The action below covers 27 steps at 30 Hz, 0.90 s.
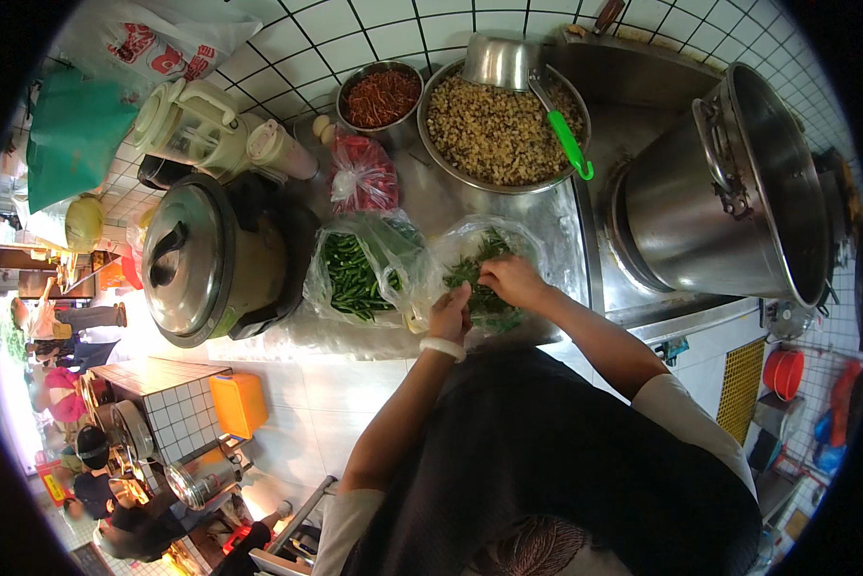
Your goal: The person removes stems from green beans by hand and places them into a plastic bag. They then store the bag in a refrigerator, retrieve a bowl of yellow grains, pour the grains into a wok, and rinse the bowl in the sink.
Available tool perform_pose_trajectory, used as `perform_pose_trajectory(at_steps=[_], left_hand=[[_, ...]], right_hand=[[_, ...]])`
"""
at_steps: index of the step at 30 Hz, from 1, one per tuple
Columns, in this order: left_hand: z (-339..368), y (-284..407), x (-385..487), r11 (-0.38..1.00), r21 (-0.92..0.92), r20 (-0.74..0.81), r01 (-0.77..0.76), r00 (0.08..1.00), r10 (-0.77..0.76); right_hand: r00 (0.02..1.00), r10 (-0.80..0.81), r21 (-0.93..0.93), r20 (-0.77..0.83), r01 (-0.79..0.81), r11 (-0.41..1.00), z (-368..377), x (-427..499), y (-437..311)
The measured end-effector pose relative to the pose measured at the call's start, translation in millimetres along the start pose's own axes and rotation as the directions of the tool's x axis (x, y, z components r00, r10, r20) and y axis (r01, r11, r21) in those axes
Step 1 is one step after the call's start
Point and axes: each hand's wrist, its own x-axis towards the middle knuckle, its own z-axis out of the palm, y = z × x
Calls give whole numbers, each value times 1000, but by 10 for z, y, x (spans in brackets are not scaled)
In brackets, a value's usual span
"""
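In front of me a clear plastic bag [529,245] lies spread on the steel counter, with leafy green herbs [490,248] in it. My right hand [516,281] is over the herbs, its thumb and fingers pinched on some sprigs. My left hand [451,315], with a white band at the wrist, is at the bag's left side. Its fingers are curled with the thumb up against the herbs; what they hold is hidden. Left of it stands an opened clear bag of green chillies [352,277]. Behind that sits a tied bag of red chillies [365,169].
At the back are a bowl of dried red shreds [382,97] and a wide bowl of brownish diced food [493,137], with a green-handled steel ladle [565,137] across it. A large cooker [194,259] stands left, a tall steel pot [705,201] right. People are at far left.
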Motion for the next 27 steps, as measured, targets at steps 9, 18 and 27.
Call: perform_pose_trajectory(at_steps=[9,18,27], left_hand=[[-268,306,219,986,64,-8,152,988,-151],[-430,238,43,918,369,-65,-147,981,184],[-98,157,208,183,803,402,-567,742,536]], right_hand=[[988,-153,10,33,152,988,-95,45,0],[968,-250,-49,32,251,967,345,407,-33],[999,-30,308,-21,35,951,-135,31,74]])
